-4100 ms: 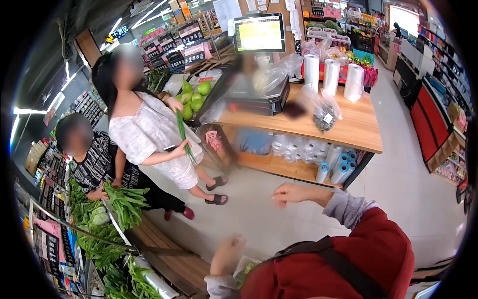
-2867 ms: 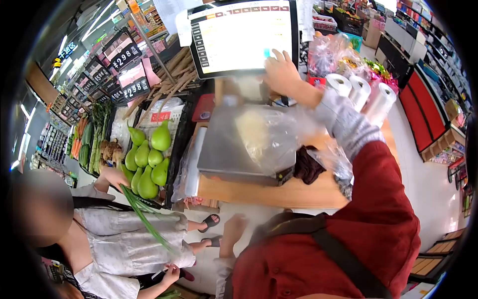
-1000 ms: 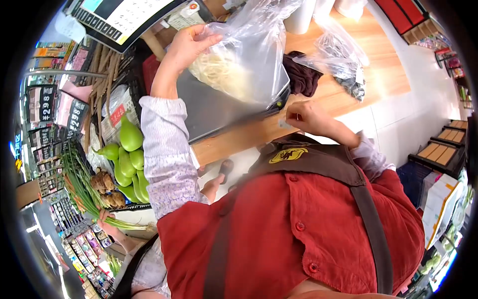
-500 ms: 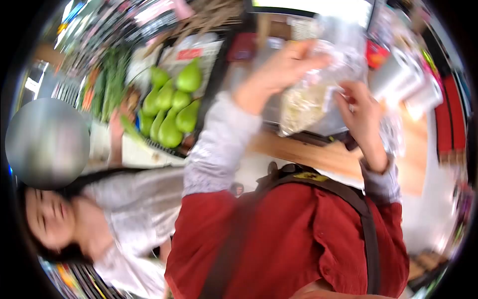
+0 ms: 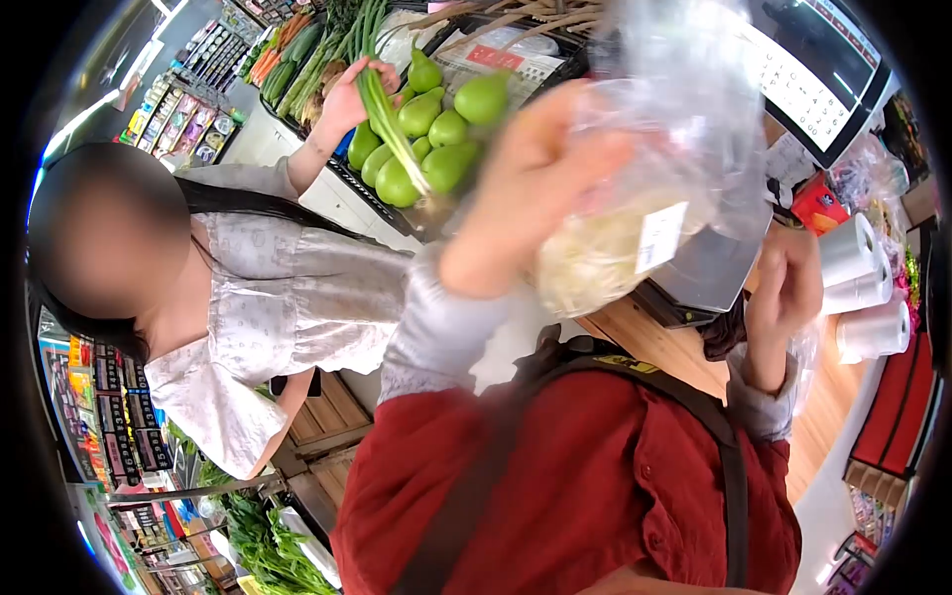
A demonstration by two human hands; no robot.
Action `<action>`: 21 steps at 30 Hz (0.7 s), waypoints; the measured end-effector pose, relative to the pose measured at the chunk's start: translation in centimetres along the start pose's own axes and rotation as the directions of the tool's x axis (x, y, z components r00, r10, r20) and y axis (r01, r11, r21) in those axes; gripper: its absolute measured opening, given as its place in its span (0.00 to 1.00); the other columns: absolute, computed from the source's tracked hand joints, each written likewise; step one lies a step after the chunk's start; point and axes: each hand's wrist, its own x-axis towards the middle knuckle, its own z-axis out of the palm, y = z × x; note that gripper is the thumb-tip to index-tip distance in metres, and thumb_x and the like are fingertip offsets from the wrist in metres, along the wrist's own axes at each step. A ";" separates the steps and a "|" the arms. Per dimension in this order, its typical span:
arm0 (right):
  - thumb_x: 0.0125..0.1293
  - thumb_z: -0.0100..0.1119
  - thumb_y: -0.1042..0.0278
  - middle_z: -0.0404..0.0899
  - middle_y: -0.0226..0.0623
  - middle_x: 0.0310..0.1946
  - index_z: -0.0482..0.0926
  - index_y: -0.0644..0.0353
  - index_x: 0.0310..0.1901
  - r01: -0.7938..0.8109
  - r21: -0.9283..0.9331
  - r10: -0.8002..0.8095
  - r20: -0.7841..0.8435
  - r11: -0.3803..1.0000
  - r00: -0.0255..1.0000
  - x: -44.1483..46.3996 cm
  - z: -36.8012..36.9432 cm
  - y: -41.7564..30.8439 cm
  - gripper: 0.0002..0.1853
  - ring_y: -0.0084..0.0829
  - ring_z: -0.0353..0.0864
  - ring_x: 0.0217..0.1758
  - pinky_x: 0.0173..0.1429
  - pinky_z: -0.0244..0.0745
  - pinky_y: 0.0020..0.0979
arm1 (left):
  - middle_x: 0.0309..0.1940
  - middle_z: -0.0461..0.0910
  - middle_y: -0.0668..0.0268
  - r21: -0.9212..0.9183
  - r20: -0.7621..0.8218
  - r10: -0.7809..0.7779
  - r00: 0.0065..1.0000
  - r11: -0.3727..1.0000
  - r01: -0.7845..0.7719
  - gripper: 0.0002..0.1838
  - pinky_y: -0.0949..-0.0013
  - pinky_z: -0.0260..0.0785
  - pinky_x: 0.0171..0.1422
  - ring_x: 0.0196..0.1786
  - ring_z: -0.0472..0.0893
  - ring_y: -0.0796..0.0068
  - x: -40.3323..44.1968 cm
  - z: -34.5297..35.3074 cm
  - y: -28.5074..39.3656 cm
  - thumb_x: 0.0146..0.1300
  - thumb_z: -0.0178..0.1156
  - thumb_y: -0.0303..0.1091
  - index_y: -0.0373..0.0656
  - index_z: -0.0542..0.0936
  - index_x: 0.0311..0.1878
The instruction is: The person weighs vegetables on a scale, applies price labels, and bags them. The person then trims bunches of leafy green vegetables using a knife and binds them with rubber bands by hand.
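My left hand (image 5: 526, 188), blurred by motion, is closed on a clear plastic bag (image 5: 595, 248) with pale yellowish food inside, which I cannot name for certain. A white printed label (image 5: 660, 238) is stuck on the bag's front. The bag hangs tilted in front of a scale's metal plate (image 5: 709, 273) and hides part of it. To the right of that plate, apart from the bag, my right hand (image 5: 786, 288) has its fingers curled in, with nothing visible in them. A dark purple item (image 5: 724, 332) lies just left of my right wrist.
On the left a person (image 5: 288, 288) holds spring onions (image 5: 392, 129) over a black crate of green pears (image 5: 451, 164). The scale's screen (image 5: 813, 74) stands at the upper right. White plastic rolls (image 5: 853, 258) line the right side of the wooden counter (image 5: 674, 342).
My left hand has carried the bag left and closer to me. My right hand has left the bag and moved right and down. The other person has raised the spring onions.
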 end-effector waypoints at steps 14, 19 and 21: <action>0.51 0.66 0.42 0.69 0.56 0.56 0.57 0.72 0.64 -0.541 0.174 0.349 0.597 0.823 0.723 -1.0 21.0 8.4 0.49 0.48 0.70 0.60 0.64 0.65 0.36 | 0.53 0.74 0.60 0.028 -0.446 0.253 0.859 0.963 -0.269 0.26 0.65 0.66 0.51 0.50 0.73 0.70 -13.7 -7.8 4.0 0.63 0.55 0.46 0.39 0.69 0.59; 0.57 0.65 0.52 0.74 0.44 0.40 0.65 0.67 0.56 -0.859 0.360 0.382 0.783 0.364 0.490 2.2 20.2 5.5 0.33 0.37 0.77 0.40 0.47 0.73 0.34 | 0.57 0.71 0.60 -0.067 -0.393 0.297 0.870 0.934 -0.350 0.30 0.59 0.65 0.60 0.57 0.71 0.64 -16.3 -10.4 3.8 0.63 0.54 0.52 0.40 0.68 0.61; 0.63 0.59 0.55 0.74 0.44 0.31 0.70 0.64 0.45 -0.576 0.364 0.324 0.558 0.732 0.764 -0.1 21.3 7.8 0.20 0.35 0.76 0.34 0.38 0.69 0.38 | 0.59 0.70 0.60 -0.057 -0.389 0.299 0.871 0.936 -0.347 0.32 0.56 0.65 0.63 0.60 0.70 0.62 -17.0 -11.2 3.3 0.63 0.53 0.54 0.40 0.67 0.62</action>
